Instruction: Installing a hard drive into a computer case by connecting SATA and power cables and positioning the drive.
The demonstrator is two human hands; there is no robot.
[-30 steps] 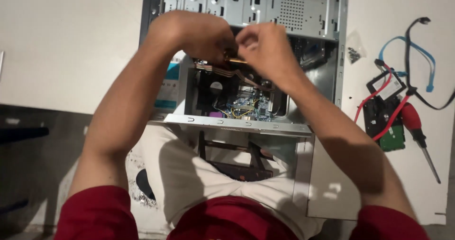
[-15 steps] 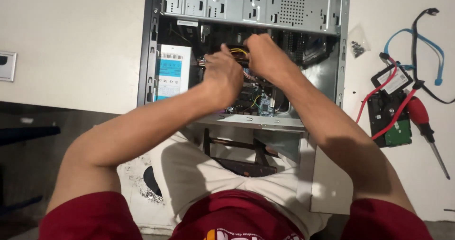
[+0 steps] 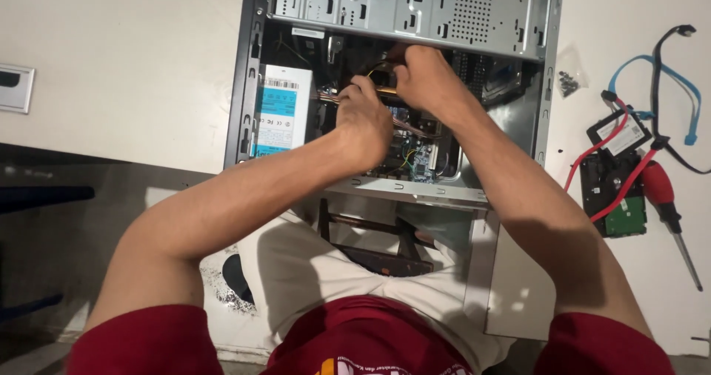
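Note:
An open desktop computer case (image 3: 255, 64) lies on its side on a white table (image 3: 118, 64), and both my hands are inside it. My left hand (image 3: 363, 123) is closed around a bundle of orange and yellow wires (image 3: 329, 97) that runs from the power supply (image 3: 278, 112). My right hand (image 3: 426, 78) is just beyond it, pinching a dark connector with yellow wires (image 3: 380, 73) under the drive bays. The green motherboard (image 3: 418, 160) shows below the hands. Much of what the fingers grip is hidden.
The metal drive cage (image 3: 415, 4) spans the case's far side. Right of the case lie a hard drive (image 3: 618, 197) with red cables (image 3: 592, 153), a red-handled screwdriver (image 3: 661, 186), a blue cable (image 3: 666, 71) and a small bag of screws (image 3: 568, 82). A stool frame (image 3: 370, 234) is under the table edge.
Both hands have gone deeper into the case. My left hand has slid down and to the right onto the wires, and my right hand has reached in under the drive cage.

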